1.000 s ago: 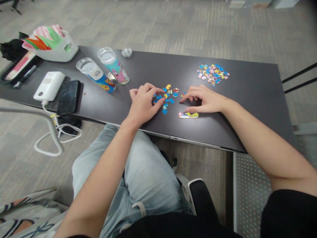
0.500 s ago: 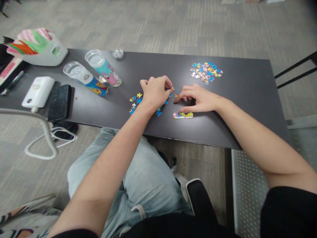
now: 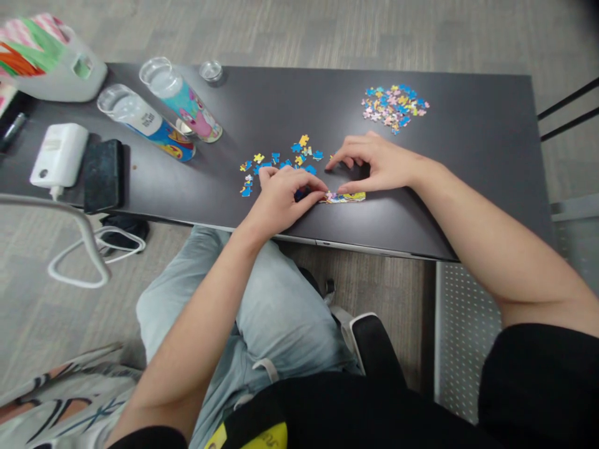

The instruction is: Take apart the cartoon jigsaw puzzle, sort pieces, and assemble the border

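Note:
My left hand [image 3: 281,196] rests on the black table [image 3: 468,162], its fingers pinched together at the left end of a short joined strip of puzzle pieces [image 3: 349,197]; a small piece seems to be in the pinch. My right hand [image 3: 374,163] lies just above the strip, thumb touching its top edge, fingers curled. Loose blue and yellow puzzle pieces [image 3: 281,159] are scattered just beyond my left hand. A separate pile of mixed pieces [image 3: 394,104] sits at the far right of the table.
Two clear tubes with printed labels [image 3: 150,121] [image 3: 185,100] lie at the far left, next to a small round lid [image 3: 210,70]. A white charger [image 3: 58,156], a black phone [image 3: 102,174] and a white container [image 3: 56,62] fill the left end. A cable [image 3: 79,262] hangs below.
My left hand has come back from the loose pieces toward me and to the left end of the joined strip. My right hand has stayed beside the strip. The camera has tilted down.

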A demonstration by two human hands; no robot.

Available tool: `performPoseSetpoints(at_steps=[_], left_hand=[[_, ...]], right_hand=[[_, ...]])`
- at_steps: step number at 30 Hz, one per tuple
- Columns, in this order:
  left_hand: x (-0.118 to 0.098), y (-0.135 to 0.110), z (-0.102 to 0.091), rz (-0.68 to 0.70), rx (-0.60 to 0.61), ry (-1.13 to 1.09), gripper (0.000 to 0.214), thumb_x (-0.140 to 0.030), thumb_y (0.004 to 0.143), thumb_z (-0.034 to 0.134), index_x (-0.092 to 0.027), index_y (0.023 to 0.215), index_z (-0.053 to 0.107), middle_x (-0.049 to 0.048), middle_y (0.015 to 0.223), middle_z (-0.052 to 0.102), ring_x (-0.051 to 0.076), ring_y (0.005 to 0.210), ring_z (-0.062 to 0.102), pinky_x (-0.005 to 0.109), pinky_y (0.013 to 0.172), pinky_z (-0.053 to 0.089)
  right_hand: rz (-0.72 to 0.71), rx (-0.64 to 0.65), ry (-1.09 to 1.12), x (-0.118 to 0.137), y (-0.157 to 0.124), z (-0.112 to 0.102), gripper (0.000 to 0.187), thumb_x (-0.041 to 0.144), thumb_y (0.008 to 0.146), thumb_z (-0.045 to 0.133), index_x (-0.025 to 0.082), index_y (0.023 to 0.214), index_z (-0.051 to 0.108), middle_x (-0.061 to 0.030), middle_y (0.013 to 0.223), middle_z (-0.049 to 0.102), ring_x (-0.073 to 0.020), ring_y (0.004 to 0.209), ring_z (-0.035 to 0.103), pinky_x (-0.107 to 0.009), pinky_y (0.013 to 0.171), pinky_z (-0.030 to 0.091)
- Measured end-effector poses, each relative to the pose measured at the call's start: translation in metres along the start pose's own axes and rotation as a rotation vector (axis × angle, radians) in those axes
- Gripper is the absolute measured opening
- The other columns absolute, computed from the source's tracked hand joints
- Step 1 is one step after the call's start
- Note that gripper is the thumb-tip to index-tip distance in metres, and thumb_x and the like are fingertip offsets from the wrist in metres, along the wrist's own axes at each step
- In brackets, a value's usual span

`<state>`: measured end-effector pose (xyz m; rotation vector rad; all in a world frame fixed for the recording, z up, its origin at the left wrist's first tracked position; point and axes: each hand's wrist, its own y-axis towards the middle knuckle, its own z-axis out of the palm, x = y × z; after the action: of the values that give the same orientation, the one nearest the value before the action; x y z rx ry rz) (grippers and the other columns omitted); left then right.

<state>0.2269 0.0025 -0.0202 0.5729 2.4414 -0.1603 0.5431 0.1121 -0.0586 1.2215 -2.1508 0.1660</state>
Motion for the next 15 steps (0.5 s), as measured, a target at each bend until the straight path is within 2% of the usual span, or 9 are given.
performPoseSetpoints(at_steps=[5,9,15], left_hand=[[0.0034,0.0017,0.0046,0.006,-0.008,0.015,0.017,-0.044,0.123,0.084,-0.035,0.117,0.097,0.0045,0.129,0.095,0.036,0.131,0.080,0.062,0.130,0.038],[0.0046,0.0001,0.0045,-0.003,-0.031,0.036,0.019,-0.049,0.124,0.087,-0.034,0.117,0.097,0.0063,0.137,0.092,0.038,0.143,0.076,0.062,0.132,0.038],[0.0048,0.0031,0.0002,0.033,-0.034,0.047,0.024,-0.056,0.124,0.089,-0.035,0.117,0.098,0.0067,0.134,0.089,0.038,0.140,0.073,0.062,0.130,0.036]], right_hand=[[0.028,0.023,-0.012,0.0061,-0.0009,-0.0013,0.088,0.095,0.099,0.091,0.031,0.159,0.089,-0.0072,0.118,0.082,-0.0353,0.112,0.074,-0.049,0.110,0.044],[0.056,0.018,-0.014,0.0086,-0.0008,-0.0014,0.091,0.094,0.097,0.092,0.031,0.163,0.086,-0.0058,0.117,0.082,-0.0345,0.110,0.073,-0.049,0.109,0.045],[0.057,0.009,0.002,0.0076,0.0011,-0.0017,0.094,0.096,0.094,0.094,0.030,0.161,0.085,-0.0045,0.113,0.081,-0.0317,0.104,0.071,-0.048,0.106,0.045]])
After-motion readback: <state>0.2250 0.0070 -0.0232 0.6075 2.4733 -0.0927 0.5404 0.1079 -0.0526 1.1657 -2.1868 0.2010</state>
